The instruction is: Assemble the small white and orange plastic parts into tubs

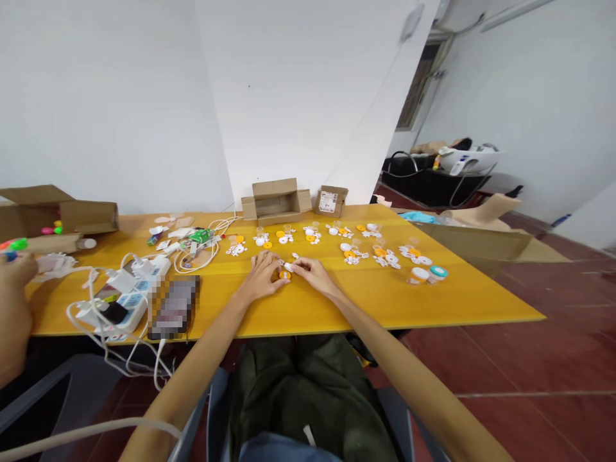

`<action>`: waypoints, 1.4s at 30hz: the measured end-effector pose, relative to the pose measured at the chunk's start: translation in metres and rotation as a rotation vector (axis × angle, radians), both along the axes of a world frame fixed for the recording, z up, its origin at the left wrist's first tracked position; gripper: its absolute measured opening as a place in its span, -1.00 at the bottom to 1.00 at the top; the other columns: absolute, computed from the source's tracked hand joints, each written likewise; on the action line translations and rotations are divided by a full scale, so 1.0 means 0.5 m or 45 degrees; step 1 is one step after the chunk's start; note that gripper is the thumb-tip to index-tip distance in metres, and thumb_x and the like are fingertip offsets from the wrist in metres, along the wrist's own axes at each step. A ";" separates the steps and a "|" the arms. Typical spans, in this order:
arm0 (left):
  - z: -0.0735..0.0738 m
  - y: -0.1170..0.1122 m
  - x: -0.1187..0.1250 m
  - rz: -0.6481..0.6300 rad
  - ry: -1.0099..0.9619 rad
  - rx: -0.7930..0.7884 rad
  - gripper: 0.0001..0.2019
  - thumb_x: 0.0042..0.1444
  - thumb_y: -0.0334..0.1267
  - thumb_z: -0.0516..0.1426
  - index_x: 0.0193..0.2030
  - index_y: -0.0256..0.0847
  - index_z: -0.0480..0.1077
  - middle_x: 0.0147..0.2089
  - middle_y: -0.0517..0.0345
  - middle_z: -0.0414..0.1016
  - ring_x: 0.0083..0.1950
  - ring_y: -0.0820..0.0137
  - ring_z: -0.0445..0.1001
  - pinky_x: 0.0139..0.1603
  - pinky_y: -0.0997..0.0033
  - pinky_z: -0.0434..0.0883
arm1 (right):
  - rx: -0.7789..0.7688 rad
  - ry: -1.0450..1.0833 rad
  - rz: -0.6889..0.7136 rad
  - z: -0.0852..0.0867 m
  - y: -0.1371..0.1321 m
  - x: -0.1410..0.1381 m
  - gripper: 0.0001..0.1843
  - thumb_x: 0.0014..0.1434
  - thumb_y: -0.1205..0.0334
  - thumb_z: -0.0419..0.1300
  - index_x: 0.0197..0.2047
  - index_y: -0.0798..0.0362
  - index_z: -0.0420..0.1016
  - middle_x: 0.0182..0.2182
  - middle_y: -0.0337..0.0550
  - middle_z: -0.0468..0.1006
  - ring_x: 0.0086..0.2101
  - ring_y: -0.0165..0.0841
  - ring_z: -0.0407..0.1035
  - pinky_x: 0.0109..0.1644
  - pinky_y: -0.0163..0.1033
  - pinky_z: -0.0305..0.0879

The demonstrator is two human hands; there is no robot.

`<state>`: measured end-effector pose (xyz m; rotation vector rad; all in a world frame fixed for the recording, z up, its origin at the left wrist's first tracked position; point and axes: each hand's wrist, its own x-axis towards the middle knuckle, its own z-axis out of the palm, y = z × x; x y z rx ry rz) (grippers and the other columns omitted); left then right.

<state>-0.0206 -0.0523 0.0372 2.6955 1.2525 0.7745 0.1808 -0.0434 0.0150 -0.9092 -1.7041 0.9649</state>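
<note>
My left hand (262, 277) rests on the table with its fingers bent and its thumb against a small orange disc (285, 274), which sits between thumb and fingers. Something white shows on the disc's middle. From the other side, my right hand (312, 274) pinches a small white piece (288, 266) just above the disc. The two hands almost meet, and the fingertips partly hide both pieces. A few white bits (295, 256) lie just beyond them.
Small heaps of white and orange pieces (380, 256) with clear cups spread across the table (308, 308). Two lidded jars (419, 275) stand right. Cardboard boxes (276, 200) line the back. Left are a power strip (144, 301), cables, a phone (174, 307) and another person's hand (17, 276).
</note>
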 end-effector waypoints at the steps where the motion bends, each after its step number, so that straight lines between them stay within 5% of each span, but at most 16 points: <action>1: 0.000 0.000 0.000 0.005 -0.001 -0.001 -0.76 0.17 0.01 0.22 -0.25 -0.12 0.43 0.08 0.01 0.41 0.19 0.06 0.24 0.16 0.00 0.25 | 0.004 -0.013 0.001 0.000 0.000 0.001 -0.64 0.12 -0.12 0.26 -0.40 0.03 0.55 -0.42 -0.20 0.58 -0.32 -0.29 0.39 -0.18 -0.20 0.32; 27: 0.006 -0.007 0.000 -0.020 0.020 -0.021 -0.73 0.13 0.05 0.25 -0.23 -0.10 0.44 0.11 0.01 0.41 0.21 0.05 0.23 0.19 -0.02 0.22 | -0.079 0.043 0.024 -0.002 -0.002 0.003 -0.64 0.05 -0.11 0.35 -0.28 0.02 0.58 -0.27 -0.14 0.65 -0.21 -0.25 0.49 -0.06 -0.14 0.39; 42: 0.001 -0.002 -0.009 0.003 0.021 -0.024 -0.61 0.07 0.13 0.26 -0.14 -0.11 0.43 0.11 -0.01 0.38 0.21 0.03 0.22 0.17 -0.01 0.21 | 0.032 -0.066 0.009 0.007 -0.019 -0.006 -0.69 0.01 0.09 0.38 -0.16 0.02 0.60 -0.23 -0.16 0.62 -0.24 -0.28 0.45 -0.13 -0.20 0.35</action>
